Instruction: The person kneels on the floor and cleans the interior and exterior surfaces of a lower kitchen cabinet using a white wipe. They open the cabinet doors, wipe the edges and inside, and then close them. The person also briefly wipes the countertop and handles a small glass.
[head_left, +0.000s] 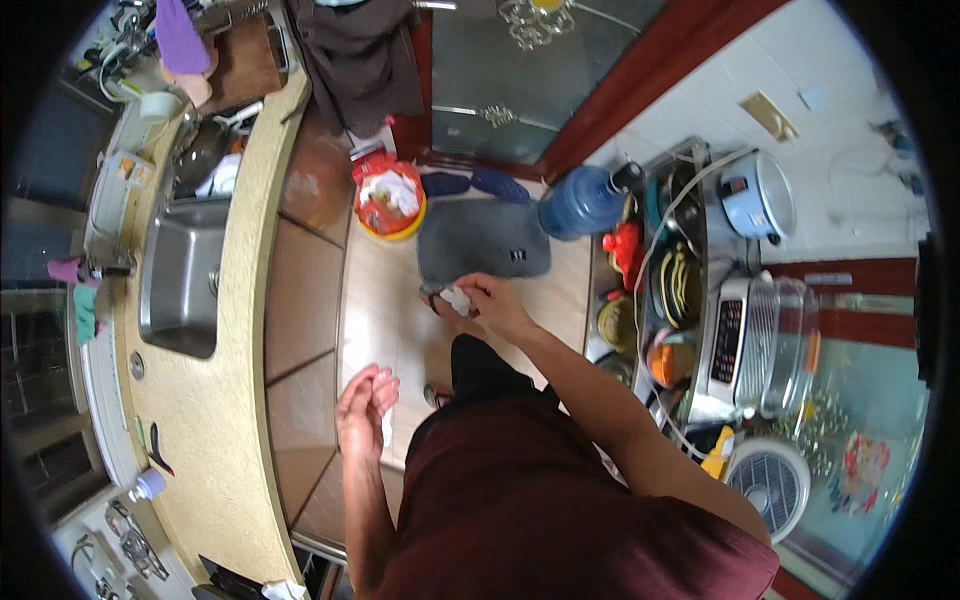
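My right hand (497, 306) pinches a crumpled piece of white tissue (456, 301) between thumb and fingers, out in front of my body. Behind the tissue, one of my feet in a dark-strapped sandal (434, 303) shows on the tiled floor. My left hand (365, 407) is raised beside the brown cabinet fronts, palm partly up, fingers loosely curled and apart, holding nothing. Ahead stands a yellow waste bin (391, 235) lined with a red bag (369, 177); crumpled white waste (397, 193) fills its top.
A grey mat (480, 238) lies ahead, with dark blue slippers (499, 186) behind it. On the right, a blue water bottle (581, 204) stands near a crowded shelf rack. A counter (244, 300) with a steel sink (184, 281) runs along the left.
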